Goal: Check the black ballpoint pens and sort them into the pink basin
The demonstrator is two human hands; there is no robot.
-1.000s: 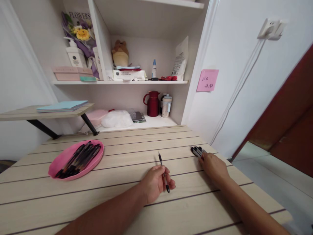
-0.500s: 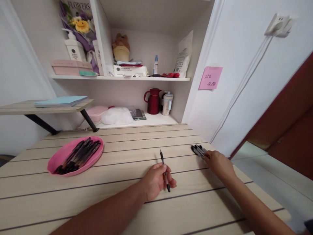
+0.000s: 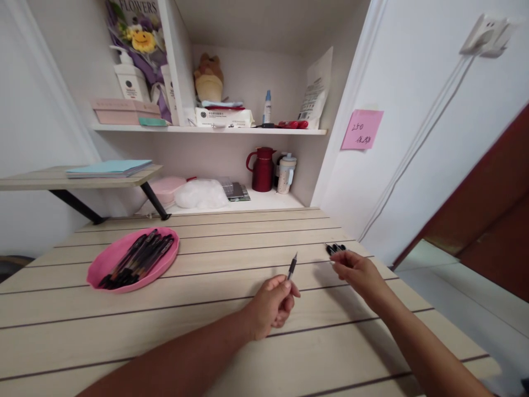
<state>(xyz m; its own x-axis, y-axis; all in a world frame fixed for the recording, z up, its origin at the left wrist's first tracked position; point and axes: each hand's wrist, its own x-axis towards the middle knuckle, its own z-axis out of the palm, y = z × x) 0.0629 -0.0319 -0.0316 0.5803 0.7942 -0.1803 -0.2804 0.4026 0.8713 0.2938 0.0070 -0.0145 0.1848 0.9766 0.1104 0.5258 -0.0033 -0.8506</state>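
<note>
My left hand [image 3: 275, 306] is closed around a pen [image 3: 292, 267], whose bare tip and black grip point up and away over the middle of the table. To the right, my right hand [image 3: 356, 270] has its thumb and fingers pinched together. A tiny pale end shows at those fingertips, but I cannot make out what it belongs to. Just beyond lie several black-gripped pens [image 3: 335, 248] side by side, partly hidden by the right hand. Over on the left, a pink tray [image 3: 94, 270] holds a heap of dark pens [image 3: 142, 256].
A small raised shelf [image 3: 41, 179] with black legs carries blue-covered paper [image 3: 109, 168] at the back left. Behind the table, white cabinet shelves hold a red jug [image 3: 263, 170], a speckled cup [image 3: 286, 173] and a white plastic bag [image 3: 201, 194]. A pink note [image 3: 362, 130] is on the wall.
My right hand has lifted off the row of pens and come slightly left, pinched. My left hand has turned, so the pen's tip now leans to the right.
</note>
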